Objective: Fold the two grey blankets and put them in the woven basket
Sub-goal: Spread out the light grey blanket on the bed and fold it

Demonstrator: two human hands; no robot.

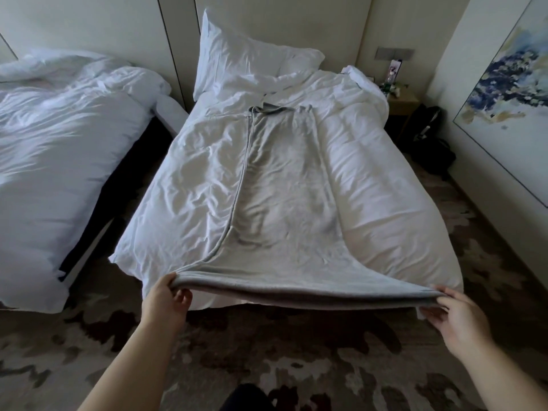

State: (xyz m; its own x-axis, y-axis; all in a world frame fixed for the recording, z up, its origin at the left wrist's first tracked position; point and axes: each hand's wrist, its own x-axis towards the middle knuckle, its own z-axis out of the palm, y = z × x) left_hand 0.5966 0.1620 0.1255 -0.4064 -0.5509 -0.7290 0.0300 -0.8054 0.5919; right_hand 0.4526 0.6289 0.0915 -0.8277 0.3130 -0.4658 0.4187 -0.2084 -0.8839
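two beds are seen side by side in a room with pale walls and a brown and cream patterned carpet [267, 351]. the bed on the left [59, 143] is covered in white. the bed on the right is covered by a crumpled white duvet [370, 188], and a big white pillow [246, 57] is propped up at its far end. a long soft grey blanket [281, 188] is laid down the middle of that duvet, from near the pillow to the near edge of the bed. its near end is lifted a little off the bed and pulled wide. one near corner is pinched by the left hand [166, 295], with the thumb on top and the fingers curled under. the other near corner is gripped by the right hand [456, 318]. a blue and yellow painting [510, 93] is hung on the right wall. a small wooden table [403, 105] is set beside the bed, and a dark bag [430, 143] is seen on the floor near it.
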